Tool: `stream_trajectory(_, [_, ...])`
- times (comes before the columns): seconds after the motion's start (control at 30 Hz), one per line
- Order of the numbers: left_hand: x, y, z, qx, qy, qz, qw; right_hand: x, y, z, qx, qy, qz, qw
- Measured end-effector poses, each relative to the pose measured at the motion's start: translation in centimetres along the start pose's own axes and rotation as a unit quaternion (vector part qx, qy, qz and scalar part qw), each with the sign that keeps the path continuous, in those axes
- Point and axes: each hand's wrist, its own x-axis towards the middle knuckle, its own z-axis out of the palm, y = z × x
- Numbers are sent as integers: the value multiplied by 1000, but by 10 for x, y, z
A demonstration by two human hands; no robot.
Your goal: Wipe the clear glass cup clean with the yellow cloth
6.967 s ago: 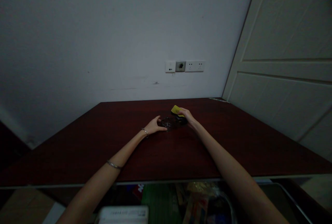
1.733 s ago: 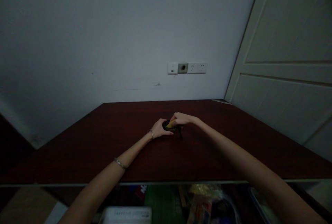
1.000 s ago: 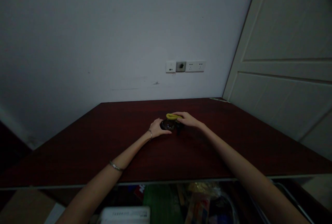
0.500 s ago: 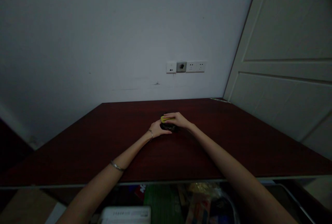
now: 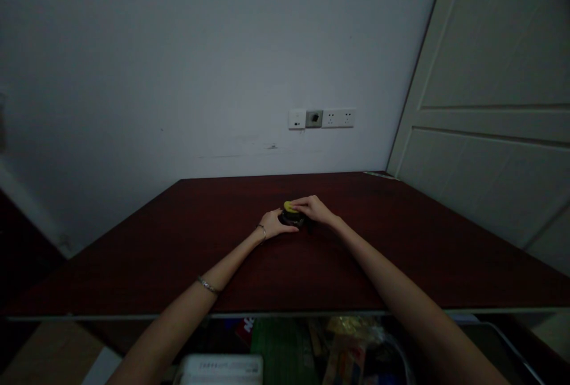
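Note:
A small dark round dish (image 5: pixel 291 219) sits near the middle of a dark red table (image 5: pixel 222 242). My left hand (image 5: pixel 274 223) curls around the dish's left side and grips it. My right hand (image 5: pixel 314 209) presses a yellow cloth (image 5: pixel 289 206) onto the top of the dish, fingers closed on the cloth. Most of the cloth is hidden under my fingers. A bracelet shows on my left wrist and another on my left forearm.
A white wall with a row of sockets (image 5: pixel 321 118) stands behind the table. A pale door (image 5: pixel 490 106) closes off the right side. Below the table's near edge lie a white box (image 5: pixel 218 370) and coloured packets (image 5: pixel 320 346).
My right hand moves the yellow cloth back and forth over the dish, shifting slightly between frames. My left hand keeps its grip on the dish. Seven seconds ago the cloth was further right, off the dish.

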Motion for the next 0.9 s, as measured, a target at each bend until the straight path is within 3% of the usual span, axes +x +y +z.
stream_trajectory(0.1, [0, 0, -1, 10, -5, 0, 1000, -4, -4, -7, -43, -4, 28, 999])
stream_trajectory(0.43, [2, -1, 2, 36, 5, -7, 999, -19, -27, -16, -222, -15, 31, 974])
stream_trajectory(0.77, [3, -6, 4, 25, 8, 5, 1000, -30, -37, -15, -251, 1, 71, 965])
stream_trajectory(0.9, [2, -5, 4, 19, 9, 9, 1000, -38, -45, -12, -301, 3, 97, 949])
